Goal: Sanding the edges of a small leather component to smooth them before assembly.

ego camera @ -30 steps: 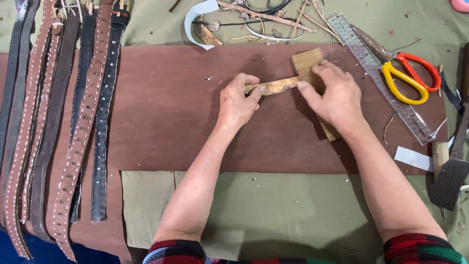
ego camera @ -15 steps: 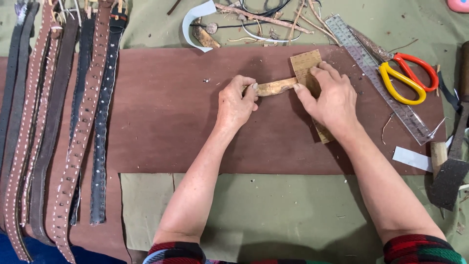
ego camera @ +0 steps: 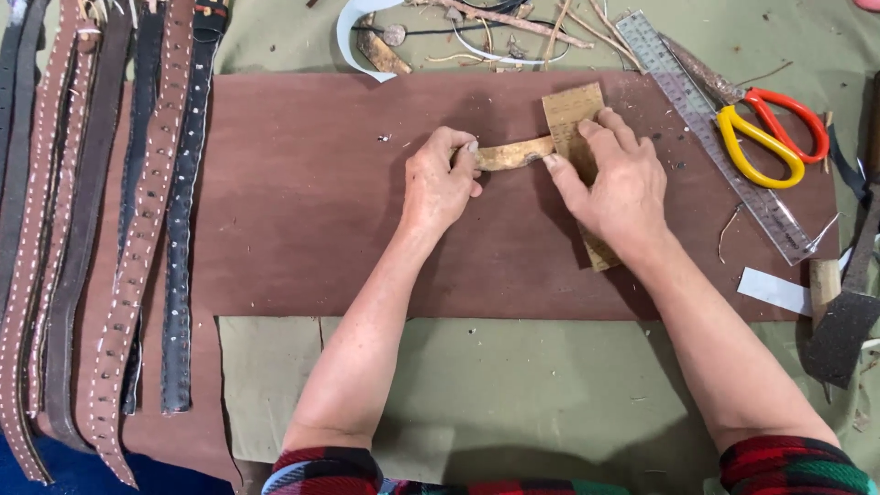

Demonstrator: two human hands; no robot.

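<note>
My left hand [ego camera: 438, 183] pinches the left end of a short tan strip of leather [ego camera: 510, 154] that lies across a large brown leather sheet [ego camera: 302, 202]. My right hand [ego camera: 612, 183] presses down on a tan rectangular piece of rough sheet [ego camera: 570, 110] that crosses the strip's right end. That piece runs under my right palm and shows again below the wrist. Both hands rest on the brown sheet, a little apart from each other.
Several studded and stitched leather belts [ego camera: 137, 229] lie in a row at the left. A clear ruler [ego camera: 710, 128] and red and yellow scissors [ego camera: 770, 133] lie at the right. Twigs, cords and scraps [ego camera: 477, 32] sit at the top. A dark-headed tool [ego camera: 839, 330] lies at the right edge.
The hands and the tan pieces sit slightly higher and to the left in the view; the grip of both hands is the same.
</note>
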